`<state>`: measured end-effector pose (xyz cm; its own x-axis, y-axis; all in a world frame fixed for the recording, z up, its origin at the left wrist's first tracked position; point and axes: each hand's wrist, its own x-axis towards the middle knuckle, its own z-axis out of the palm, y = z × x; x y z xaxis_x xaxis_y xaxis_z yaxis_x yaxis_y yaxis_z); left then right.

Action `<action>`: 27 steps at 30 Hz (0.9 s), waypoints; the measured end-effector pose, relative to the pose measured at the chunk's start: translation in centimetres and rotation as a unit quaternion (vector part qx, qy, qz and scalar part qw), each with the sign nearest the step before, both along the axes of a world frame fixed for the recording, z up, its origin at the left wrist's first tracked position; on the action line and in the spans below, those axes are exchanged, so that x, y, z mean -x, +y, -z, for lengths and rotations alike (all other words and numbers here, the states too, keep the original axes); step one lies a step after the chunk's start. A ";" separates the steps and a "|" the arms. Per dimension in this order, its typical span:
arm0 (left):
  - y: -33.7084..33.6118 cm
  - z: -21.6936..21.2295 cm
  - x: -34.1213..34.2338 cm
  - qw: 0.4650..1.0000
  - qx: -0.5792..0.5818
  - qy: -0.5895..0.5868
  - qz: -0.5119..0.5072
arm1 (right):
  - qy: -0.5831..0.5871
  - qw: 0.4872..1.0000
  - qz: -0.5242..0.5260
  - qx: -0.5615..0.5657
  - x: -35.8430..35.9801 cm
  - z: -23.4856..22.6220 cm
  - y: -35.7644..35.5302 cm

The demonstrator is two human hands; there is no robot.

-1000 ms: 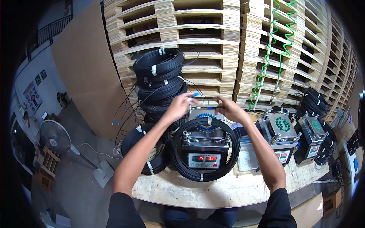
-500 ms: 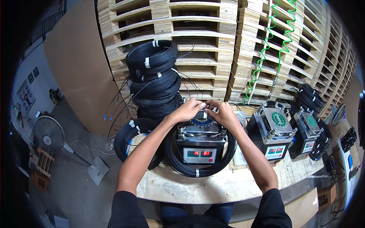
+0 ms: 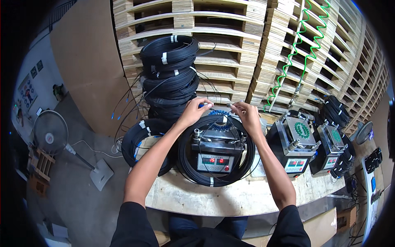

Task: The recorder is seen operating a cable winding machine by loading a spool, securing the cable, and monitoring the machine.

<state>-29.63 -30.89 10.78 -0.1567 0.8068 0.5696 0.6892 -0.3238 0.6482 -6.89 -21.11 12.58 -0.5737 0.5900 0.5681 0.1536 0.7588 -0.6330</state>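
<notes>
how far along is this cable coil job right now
Done: a tall stack of bound black coils stands behind the bench, and another bound coil lies left of the machine. In hand: a black cable coil sits around the middle machine, and the left hand and right hand pinch something small at its back edge. Left: this coil is not yet off the machine. How many remain cannot be told.

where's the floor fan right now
In the head view the floor fan stands on the grey floor at far left, left of the wooden workbench and the tall stack of black cable coils.
</notes>
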 end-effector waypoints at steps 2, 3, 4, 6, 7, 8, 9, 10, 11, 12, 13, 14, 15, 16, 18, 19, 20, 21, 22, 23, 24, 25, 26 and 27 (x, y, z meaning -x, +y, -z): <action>0.0 0.3 0.2 0.998 0.052 -0.014 0.021 | -0.030 0.999 0.026 -0.019 0.3 -0.1 -0.3; 0.1 0.4 0.3 0.993 0.104 -0.026 0.045 | -0.050 0.997 0.041 -0.035 0.2 0.0 -0.5; 0.1 0.8 0.2 0.991 0.100 -0.058 0.073 | -0.070 0.995 0.057 -0.051 0.0 0.2 -0.7; -0.3 1.2 0.7 0.988 0.102 -0.080 0.086 | -0.170 0.982 0.069 -0.050 -0.6 -0.8 -1.8; -0.4 1.4 1.0 0.984 0.105 -0.100 0.101 | -0.170 0.982 0.067 -0.050 -0.8 -1.0 -2.4; -0.6 1.2 1.1 0.983 0.123 -0.094 0.100 | -0.184 0.976 0.057 -0.102 -1.0 -1.2 -3.2; -0.8 1.0 1.4 0.983 0.124 -0.095 0.099 | -0.197 0.967 0.045 -0.153 -1.2 -1.5 -3.9; -1.1 0.7 1.9 0.981 0.153 -0.062 0.099 | -0.266 0.958 0.039 -0.103 -1.3 -2.2 -4.5; -1.2 0.1 1.8 0.978 0.180 -0.028 0.103 | -0.267 0.957 0.041 -0.101 -1.5 -2.0 -4.2; -1.4 -0.4 1.5 0.971 0.207 -0.059 0.100 | -0.277 0.947 0.067 -0.150 -1.6 -1.7 -4.0; -1.7 -0.6 1.2 0.971 0.208 -0.060 0.101 | -0.286 0.933 0.091 -0.199 -1.7 -1.5 -3.8; -2.1 -1.9 -0.1 0.972 0.215 -0.003 0.096 | -0.343 0.923 0.082 -0.155 -2.1 -2.6 -4.1; -2.8 -2.6 -1.0 0.970 0.219 0.056 0.086 | -0.342 0.923 0.084 -0.154 -2.2 -1.4 -3.3; -3.0 -1.9 -1.6 0.971 0.183 0.132 0.082 | -0.283 0.930 0.070 -0.224 -2.3 1.0 -1.7; -4.8 -0.2 -2.2 0.964 0.124 0.237 0.007 | -0.231 0.959 -0.012 -0.164 -2.1 1.4 -2.3; -5.4 -0.3 -3.1 0.962 0.131 0.238 -0.020 | -0.231 0.960 -0.012 -0.161 -2.1 1.8 -2.2; -5.7 -0.2 -3.7 0.961 0.101 0.251 -0.049 | -0.225 0.959 -0.014 -0.171 -2.2 1.7 -2.2; -5.6 -0.5 -3.9 0.961 0.101 0.252 -0.048 | -0.220 0.958 -0.016 -0.181 -2.3 1.6 -2.2; -5.5 -1.0 -4.0 0.952 0.131 0.271 -0.056 | -0.237 0.955 -0.006 -0.178 -2.3 1.3 -2.3; -5.5 -1.3 -4.1 0.942 0.163 0.287 -0.064 | -0.219 0.957 -0.004 -0.190 -2.3 1.1 -2.3; -5.5 -1.2 -3.7 0.944 0.143 0.291 -0.059 | -0.244 0.951 0.004 -0.187 -2.2 0.7 -2.4; -5.4 -1.4 -3.5 0.943 0.154 0.290 -0.051 | -0.270 0.945 0.012 -0.185 -2.2 0.3 -2.5; -5.2 -1.4 -3.2 0.940 0.129 0.310 -0.056 | -0.252 0.950 0.003 -0.183 -2.0 0.2 -2.3; -5.1 -1.6 -3.1 0.937 0.102 0.329 -0.060 | -0.249 0.953 0.009 -0.172 -2.1 -0.7 -2.5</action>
